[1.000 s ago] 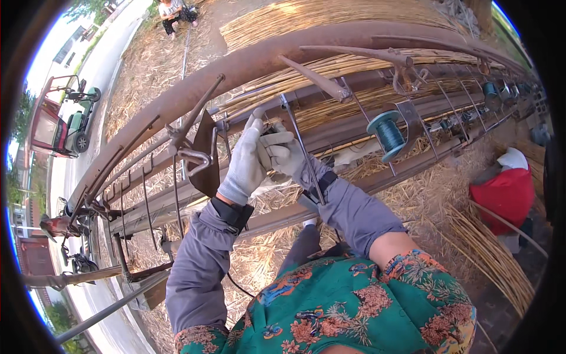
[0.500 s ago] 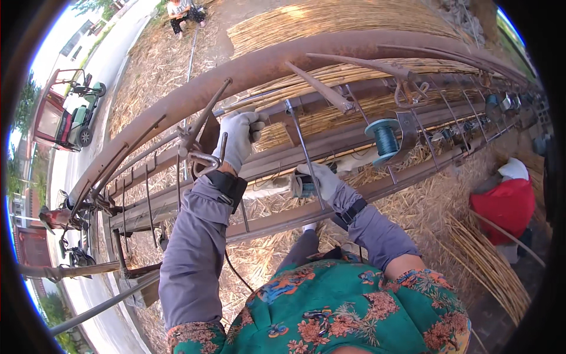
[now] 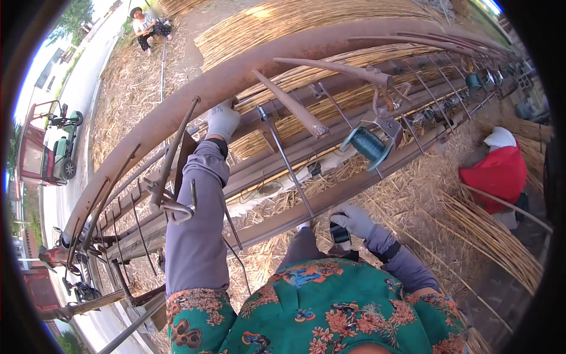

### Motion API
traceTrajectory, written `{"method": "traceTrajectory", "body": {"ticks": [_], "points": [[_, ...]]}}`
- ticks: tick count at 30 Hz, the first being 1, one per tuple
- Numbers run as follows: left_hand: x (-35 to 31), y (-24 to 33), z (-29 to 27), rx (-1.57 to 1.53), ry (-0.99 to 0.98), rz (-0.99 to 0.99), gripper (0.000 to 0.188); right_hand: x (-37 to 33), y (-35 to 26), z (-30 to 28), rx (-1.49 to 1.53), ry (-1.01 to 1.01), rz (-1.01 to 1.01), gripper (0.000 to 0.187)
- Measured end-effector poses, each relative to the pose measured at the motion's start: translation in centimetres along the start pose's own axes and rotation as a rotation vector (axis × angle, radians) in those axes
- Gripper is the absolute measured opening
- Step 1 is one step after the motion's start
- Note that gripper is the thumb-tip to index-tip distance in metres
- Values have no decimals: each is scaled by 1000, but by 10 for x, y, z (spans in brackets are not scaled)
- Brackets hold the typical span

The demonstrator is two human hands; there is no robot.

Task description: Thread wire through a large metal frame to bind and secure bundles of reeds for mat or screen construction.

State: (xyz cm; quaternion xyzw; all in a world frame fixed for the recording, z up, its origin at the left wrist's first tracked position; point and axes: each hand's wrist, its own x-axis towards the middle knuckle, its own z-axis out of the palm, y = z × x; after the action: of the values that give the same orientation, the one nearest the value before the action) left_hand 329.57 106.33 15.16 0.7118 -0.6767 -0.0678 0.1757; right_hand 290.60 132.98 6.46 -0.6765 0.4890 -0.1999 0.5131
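My left hand [image 3: 223,121], in a pale grey work glove, reaches over the rusty metal frame to the ends of the reeds [image 3: 250,91] by the far rail. Its fingers are curled in and mostly hidden; what they grip, if anything, I cannot make out. My right hand [image 3: 355,220], gloved alike, is closed on a spool of dark wire [image 3: 339,233] between the near rail [image 3: 277,221] and my body. A larger spool of green-blue wire [image 3: 368,147] hangs on a bracket at the frame, up and right of that hand.
A thick curved pipe [image 3: 236,64] with several projecting rods spans the frame. Beyond it lies a broad reed mat [image 3: 306,26]. A person [image 3: 150,28] crouches at the far left, above a parked small vehicle [image 3: 50,144]. Loose reeds [image 3: 489,236] and a red cloth [image 3: 498,177] lie at right.
My right hand has drawn the wire spool out from the frame, down and toward my body. My left hand has shifted slightly left and away along the far rail. The view has turned a little.
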Motion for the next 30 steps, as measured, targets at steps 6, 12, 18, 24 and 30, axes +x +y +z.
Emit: {"method": "traceTrajectory", "body": {"ticks": [6,12,18,24,30], "points": [[-32,27,-9,-63,-3,74,22,-56,21,-23,232,-190,250,34],[-161,98,-20,411,-935,660,42,-23,41,-27,117,-251,133,36],[-191,103,-85,-1199,-573,-310,35,114,-51,29,340,112,62,25],[-180,97,-95,-1960,-307,-202,58,211,-128,80,1200,-214,-375,22],[-166,43,-79,-1814,-194,-467,41,221,-158,83,1924,-402,-16,60]]}}
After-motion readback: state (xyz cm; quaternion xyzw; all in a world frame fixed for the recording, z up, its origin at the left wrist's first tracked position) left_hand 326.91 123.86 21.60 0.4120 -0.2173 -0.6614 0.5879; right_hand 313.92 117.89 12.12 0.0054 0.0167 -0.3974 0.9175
